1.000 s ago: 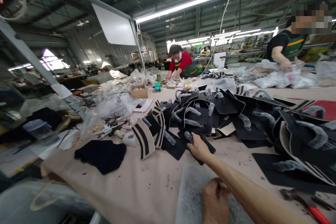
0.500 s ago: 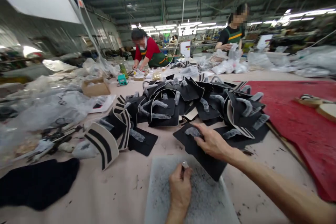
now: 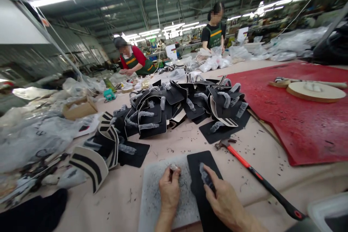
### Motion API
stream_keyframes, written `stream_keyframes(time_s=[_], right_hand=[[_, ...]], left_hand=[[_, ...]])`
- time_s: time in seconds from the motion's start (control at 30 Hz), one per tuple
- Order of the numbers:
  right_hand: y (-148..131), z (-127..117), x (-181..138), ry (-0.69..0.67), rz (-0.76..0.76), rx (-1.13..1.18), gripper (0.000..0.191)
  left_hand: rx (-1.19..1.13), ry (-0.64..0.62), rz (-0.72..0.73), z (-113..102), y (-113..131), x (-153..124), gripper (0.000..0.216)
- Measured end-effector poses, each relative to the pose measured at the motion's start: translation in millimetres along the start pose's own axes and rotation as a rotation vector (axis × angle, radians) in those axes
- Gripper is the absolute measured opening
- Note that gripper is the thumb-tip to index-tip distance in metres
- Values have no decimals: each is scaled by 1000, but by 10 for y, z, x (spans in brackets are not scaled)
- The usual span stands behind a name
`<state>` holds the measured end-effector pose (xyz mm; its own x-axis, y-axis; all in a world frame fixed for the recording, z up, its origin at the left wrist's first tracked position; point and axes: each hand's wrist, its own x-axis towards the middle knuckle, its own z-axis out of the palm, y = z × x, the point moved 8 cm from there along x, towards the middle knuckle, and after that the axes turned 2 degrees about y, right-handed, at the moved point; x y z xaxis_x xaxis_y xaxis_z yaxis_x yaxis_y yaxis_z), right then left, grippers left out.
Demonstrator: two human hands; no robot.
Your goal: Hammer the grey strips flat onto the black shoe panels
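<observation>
My left hand (image 3: 170, 190) is closed in a pinch over a pale speckled board (image 3: 152, 192). Between its fingertips shows a small shiny, clear-looking piece (image 3: 173, 167), too small to name. My right hand (image 3: 227, 199) is wrapped round the plastic-wrapped handle (image 3: 204, 175) of a flat black panel (image 3: 199, 161). That panel lies tilted across the right part of the board, its near end cut off by the frame. To the right, a claw hammer (image 3: 254, 174) with a red and black handle lies on the table.
Beyond the board is a heap of black panels (image 3: 174, 96) with wrapped handles and striped backs. A red sheet (image 3: 301, 116) with a round tape roll (image 3: 315, 91) lies right. Plastic bags (image 3: 51, 127) and a carton (image 3: 79, 108) crowd the left. Two people work behind.
My right hand has drawn the black panel toward me, away from the heap and over the board. The hammer has come into sight. The view has swung right; my left hand keeps its pinch.
</observation>
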<state>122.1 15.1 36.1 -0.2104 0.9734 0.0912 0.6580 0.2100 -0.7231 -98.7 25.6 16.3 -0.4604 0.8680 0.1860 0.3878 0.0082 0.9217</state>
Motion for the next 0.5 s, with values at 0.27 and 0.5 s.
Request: stream_keyframes(time_s=[0.27, 0.5], right_hand=[[47, 6, -5, -148, 110, -64, 57], [69, -26, 24, -181, 179, -80, 46]], left_hand=[[-142, -69, -45, 175, 206, 114, 30], [-277, -255, -8, 861, 449, 231, 19]])
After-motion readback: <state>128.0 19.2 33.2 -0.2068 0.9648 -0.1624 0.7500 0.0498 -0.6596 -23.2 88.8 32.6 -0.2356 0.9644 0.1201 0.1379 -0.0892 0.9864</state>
